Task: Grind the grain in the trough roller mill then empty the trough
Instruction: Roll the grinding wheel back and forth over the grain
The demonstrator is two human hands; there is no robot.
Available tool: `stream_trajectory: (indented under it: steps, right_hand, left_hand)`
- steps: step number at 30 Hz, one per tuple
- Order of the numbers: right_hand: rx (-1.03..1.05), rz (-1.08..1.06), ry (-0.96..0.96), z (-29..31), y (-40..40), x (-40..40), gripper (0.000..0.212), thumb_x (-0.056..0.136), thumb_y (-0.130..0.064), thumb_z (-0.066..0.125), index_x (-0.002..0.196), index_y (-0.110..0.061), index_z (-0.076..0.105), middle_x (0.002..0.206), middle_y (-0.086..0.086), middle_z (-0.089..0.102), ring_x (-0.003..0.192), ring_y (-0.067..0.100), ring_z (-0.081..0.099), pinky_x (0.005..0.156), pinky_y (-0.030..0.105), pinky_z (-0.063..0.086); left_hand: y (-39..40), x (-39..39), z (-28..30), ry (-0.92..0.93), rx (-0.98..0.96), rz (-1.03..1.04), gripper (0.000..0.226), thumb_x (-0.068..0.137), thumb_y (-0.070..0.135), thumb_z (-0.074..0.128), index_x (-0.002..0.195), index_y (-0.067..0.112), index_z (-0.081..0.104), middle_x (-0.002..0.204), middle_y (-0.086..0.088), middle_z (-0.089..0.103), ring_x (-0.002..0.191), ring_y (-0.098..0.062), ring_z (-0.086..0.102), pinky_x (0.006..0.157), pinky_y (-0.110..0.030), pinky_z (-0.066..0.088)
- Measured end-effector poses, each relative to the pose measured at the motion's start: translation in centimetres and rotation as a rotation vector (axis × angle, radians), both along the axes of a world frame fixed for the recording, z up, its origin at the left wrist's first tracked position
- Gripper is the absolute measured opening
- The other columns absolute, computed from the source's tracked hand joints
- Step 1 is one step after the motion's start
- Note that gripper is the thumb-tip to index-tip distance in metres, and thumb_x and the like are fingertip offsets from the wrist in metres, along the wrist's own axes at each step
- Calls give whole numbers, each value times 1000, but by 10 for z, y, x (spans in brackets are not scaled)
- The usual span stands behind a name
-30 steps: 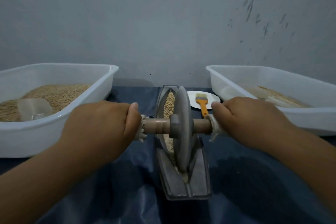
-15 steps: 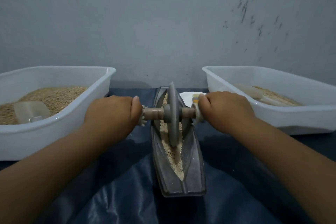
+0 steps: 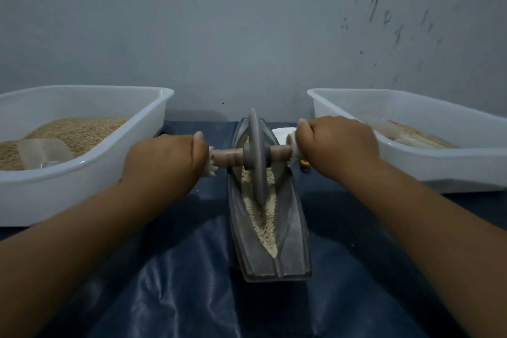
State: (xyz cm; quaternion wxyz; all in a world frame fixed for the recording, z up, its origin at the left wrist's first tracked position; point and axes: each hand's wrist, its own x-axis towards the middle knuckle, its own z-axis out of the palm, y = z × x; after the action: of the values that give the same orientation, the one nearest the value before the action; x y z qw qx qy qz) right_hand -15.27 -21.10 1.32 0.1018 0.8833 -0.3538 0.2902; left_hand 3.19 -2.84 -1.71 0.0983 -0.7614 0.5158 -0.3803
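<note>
Both arms bare, reaching fwd from bottom corners, converging toward centre. L hand [image 3: 164, 162] fist, knuckles up, thumb on inner side, fingers curled round left end of axle [image 3: 227, 156]. R hand [image 3: 336, 145] same, fist round right end, thumb on top pointing inward, sits slightly farther fwd than L. Wrists roughly straight, palms down.

Two bare forearms and hands [image 3: 164, 162], no sleeves, rings or watch in view.
</note>
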Motion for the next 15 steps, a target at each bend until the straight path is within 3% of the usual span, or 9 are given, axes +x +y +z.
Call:
stream_trajectory:
  steps: [2,8,11,13,14,15]
  right_hand:
    - [5,5,-55,-2,-11,13,51,97,-40,22,55,-20,44,57,-3,42,53,17,38,53,31,24]
    - [95,7,4,-6,-9,1,50,98,-41,22,65,-20,52,61,-3,44,62,22,45,57,33,28]
    - [168,17,114,2,10,-23,45,97,-41,24,69,-20,52,67,-2,45,62,20,43,56,32,28]
    - [188,27,155,8,25,-43,49,97,-45,24,68,-19,54,68,-1,51,62,16,47,54,30,30]
    - [195,31,166,12,33,-52,51,96,-48,23,69,-19,55,69,-1,54,63,16,49,55,30,34]
    - [199,39,176,16,39,-60,52,95,-49,22,69,-19,56,69,0,56,63,17,52,57,31,39]
  left_hand:
    - [-16,5,0,-71,-15,105,64,94,28,50,142,1,16,111,-9,58,89,-26,61,58,-35,40]
    - [-18,7,8,-84,49,39,58,95,25,43,136,3,8,112,-10,52,91,-28,58,67,-37,48]
    - [14,-16,22,-15,49,-104,41,87,22,52,118,4,31,83,-8,52,64,-22,50,51,-33,42]
    - [33,-29,23,59,-51,-257,18,81,19,53,90,4,54,58,-6,48,44,-17,37,40,-25,32]
    - [41,-35,28,206,-133,-253,24,86,29,47,73,11,54,50,0,43,39,-12,29,41,-19,24]
    - [46,-40,33,353,-228,-213,43,93,43,31,62,18,48,45,5,35,39,-7,23,41,-17,18]
